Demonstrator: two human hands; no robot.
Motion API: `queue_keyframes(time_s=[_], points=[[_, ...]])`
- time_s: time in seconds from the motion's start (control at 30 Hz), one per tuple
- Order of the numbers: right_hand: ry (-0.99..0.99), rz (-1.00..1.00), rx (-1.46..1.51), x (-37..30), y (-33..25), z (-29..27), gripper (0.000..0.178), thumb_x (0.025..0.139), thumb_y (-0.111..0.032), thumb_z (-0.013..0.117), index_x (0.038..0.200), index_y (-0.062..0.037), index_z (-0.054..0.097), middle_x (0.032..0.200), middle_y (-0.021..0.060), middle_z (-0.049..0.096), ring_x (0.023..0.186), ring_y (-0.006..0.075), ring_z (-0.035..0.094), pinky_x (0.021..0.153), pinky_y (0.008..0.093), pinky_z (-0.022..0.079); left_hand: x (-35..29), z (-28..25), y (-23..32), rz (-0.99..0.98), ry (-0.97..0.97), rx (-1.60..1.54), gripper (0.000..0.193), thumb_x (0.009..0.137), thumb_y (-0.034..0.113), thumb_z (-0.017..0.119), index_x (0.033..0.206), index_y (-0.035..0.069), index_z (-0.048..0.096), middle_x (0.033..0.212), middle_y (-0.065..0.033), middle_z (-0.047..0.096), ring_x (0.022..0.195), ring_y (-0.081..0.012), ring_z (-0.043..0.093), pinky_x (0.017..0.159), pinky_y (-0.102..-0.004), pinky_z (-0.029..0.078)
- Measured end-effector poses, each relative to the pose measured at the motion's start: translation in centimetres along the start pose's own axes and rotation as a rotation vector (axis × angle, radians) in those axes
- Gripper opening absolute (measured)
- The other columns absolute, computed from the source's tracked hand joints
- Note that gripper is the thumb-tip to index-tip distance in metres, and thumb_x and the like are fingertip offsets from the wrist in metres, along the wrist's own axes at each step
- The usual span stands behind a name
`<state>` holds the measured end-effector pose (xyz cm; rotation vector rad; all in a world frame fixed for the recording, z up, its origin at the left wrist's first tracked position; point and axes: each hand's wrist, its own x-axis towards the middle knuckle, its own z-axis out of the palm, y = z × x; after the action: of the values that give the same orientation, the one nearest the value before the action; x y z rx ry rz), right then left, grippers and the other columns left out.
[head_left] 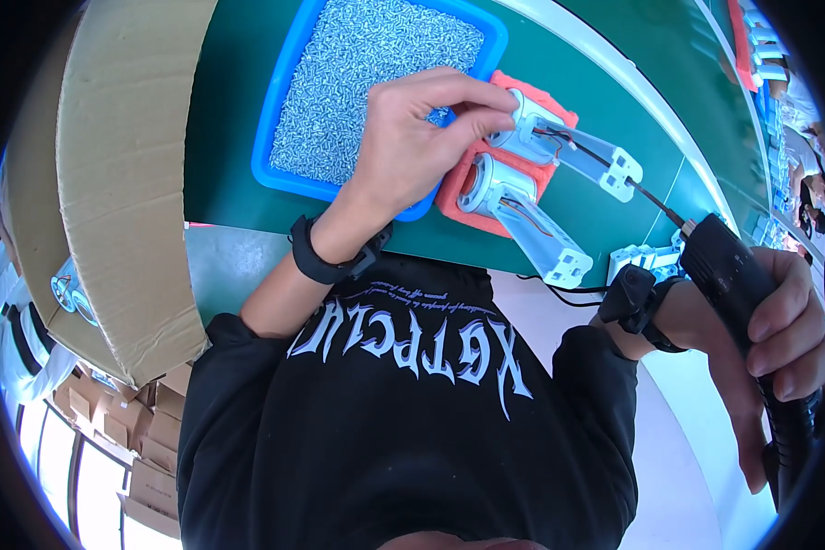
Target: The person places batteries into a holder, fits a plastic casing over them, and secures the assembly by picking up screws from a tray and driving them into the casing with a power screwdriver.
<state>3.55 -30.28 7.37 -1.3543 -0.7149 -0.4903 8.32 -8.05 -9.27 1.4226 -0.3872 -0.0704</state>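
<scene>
A black electric screwdriver [735, 280] is gripped in the right hand [784, 316], its bit set at the end of a white housing [533, 126]. Beside a second white housing [513, 200], it is cradled in red padding [452, 199]. Its round end is met by the left hand's [417, 124] thumb and forefinger; whether it is pinched cannot be told. Small metal fasteners [385, 55] are heaped in a blue tray [268, 137] beyond.

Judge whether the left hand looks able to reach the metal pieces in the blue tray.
Probably yes: the left hand is close to the blue tray, whose metal pieces lie mostly uncovered.
</scene>
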Motion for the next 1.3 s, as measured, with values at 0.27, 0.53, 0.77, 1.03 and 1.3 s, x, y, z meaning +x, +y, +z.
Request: queue_keyframes(time_s=[0.27,0.53,0.77,1.03,1.3], points=[[-0.001,-0.060,0.059,0.8,1.9,2.4,0.056,0.072,-0.058,0.071,0.098,-0.0151,0.047,0.072,0.0011,0.055,0.057,0.0138,0.058,0.052,0.0268,0.047,0.0,0.7,0.0,-0.003,-0.135,0.169,0.018,0.075,-0.001,0.072,0.092,0.004,0.073,0.085,-0.0080,0.071,0.079,-0.0148,0.065,0.070,-0.0258,0.051],[-0.042,0.010,0.025,0.5,1.2,1.0,0.059,0.070,-0.063,0.070,0.095,-0.0146,0.048,0.070,0.0012,0.055,0.058,0.0137,0.059,0.054,0.0256,0.049,-0.4,1.8,-0.2,-0.109,-0.129,0.032,0.022,0.075,-0.003,0.070,0.095,0.006,0.072,0.083,-0.0072,0.068,0.076,-0.0165,0.062,0.067,-0.0272,0.049],[-0.051,-0.073,0.217,2.0,2.1,3.4,0.068,0.088,-0.059,0.051,0.139,-0.0173,0.032,0.080,0.0137,0.051,0.055,0.0274,0.056,0.041,0.0414,0.051,-0.5,1.5,-1.0,0.043,-0.092,0.112,0.018,0.079,-0.003,0.066,0.094,0.005,0.070,0.082,-0.0097,0.067,0.069,-0.0215,0.064,0.060,-0.0285,0.050],[-0.077,-0.077,0.230,2.3,2.7,3.6,0.068,0.089,-0.059,0.050,0.140,-0.0180,0.032,0.080,0.0133,0.051,0.055,0.0266,0.056,0.042,0.0411,0.051,-0.6,1.4,-1.0,0.048,-0.105,0.126,0.019,0.079,-0.002,0.069,0.096,0.006,0.072,0.083,-0.0070,0.069,0.075,-0.0163,0.066,0.065,-0.0261,0.051],[-0.169,0.037,0.027,1.6,3.1,2.4,0.054,0.067,-0.061,0.077,0.077,-0.0126,0.054,0.067,-0.0020,0.058,0.060,0.0093,0.062,0.057,0.0193,0.052,-0.6,1.5,-1.1,-0.009,-0.101,0.035,0.018,0.078,-0.004,0.066,0.094,0.005,0.070,0.084,-0.0097,0.067,0.072,-0.0200,0.065,0.062,-0.0290,0.051]])
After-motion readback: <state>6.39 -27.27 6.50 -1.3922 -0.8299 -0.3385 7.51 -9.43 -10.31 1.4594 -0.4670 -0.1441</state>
